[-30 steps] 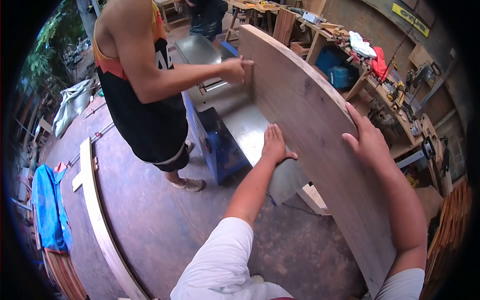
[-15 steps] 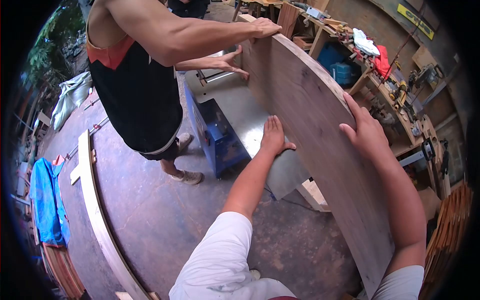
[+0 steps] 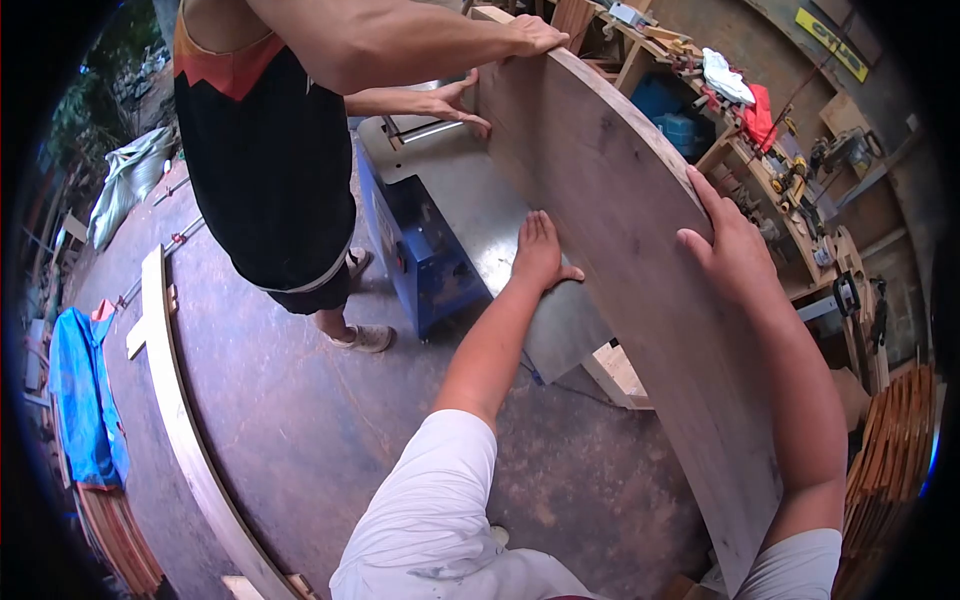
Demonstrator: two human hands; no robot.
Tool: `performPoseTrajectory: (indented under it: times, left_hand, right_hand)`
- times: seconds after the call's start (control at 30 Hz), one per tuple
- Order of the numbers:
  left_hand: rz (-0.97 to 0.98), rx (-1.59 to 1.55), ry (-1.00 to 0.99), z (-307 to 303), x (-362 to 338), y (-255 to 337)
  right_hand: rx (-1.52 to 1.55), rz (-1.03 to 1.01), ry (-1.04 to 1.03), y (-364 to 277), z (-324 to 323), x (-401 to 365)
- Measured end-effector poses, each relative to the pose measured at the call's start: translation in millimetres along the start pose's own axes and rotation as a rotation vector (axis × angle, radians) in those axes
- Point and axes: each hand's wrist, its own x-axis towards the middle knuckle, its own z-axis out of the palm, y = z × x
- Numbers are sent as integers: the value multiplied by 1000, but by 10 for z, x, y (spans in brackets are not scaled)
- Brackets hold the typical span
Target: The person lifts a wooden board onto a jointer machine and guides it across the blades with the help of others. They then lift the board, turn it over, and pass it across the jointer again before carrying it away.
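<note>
A wide wooden board [image 3: 640, 240] stands on its long edge on the metal top [image 3: 470, 210] of a blue machine [image 3: 425, 260]. My right hand [image 3: 728, 245] rests over the board's upper edge, thumb on the near face and fingers along the edge, gripping it. My left hand [image 3: 543, 255] lies flat on the metal top, its thumb reaching to the foot of the board. At the far end a co-worker's hand [image 3: 538, 36] holds the top edge, while their other hand [image 3: 462, 103] is spread against the near face.
The co-worker [image 3: 265, 170] stands at the left of the machine. A long wooden strip [image 3: 180, 420] and a blue tarp [image 3: 82, 390] lie farther left. On the right are a cluttered tool bench [image 3: 770, 180] and stacked wood pieces [image 3: 890, 450].
The view has shifted slightly. The co-worker and the far end of the board appear a little farther up and left. My hands keep their places on the board and metal top.
</note>
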Motion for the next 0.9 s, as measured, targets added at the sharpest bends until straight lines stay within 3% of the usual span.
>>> performPoseTrajectory:
  times: [0.9]
  left_hand:
    - [8, 62, -28, -24, -132, 144]
  right_hand:
    - [80, -44, 12, 137, -64, -135]
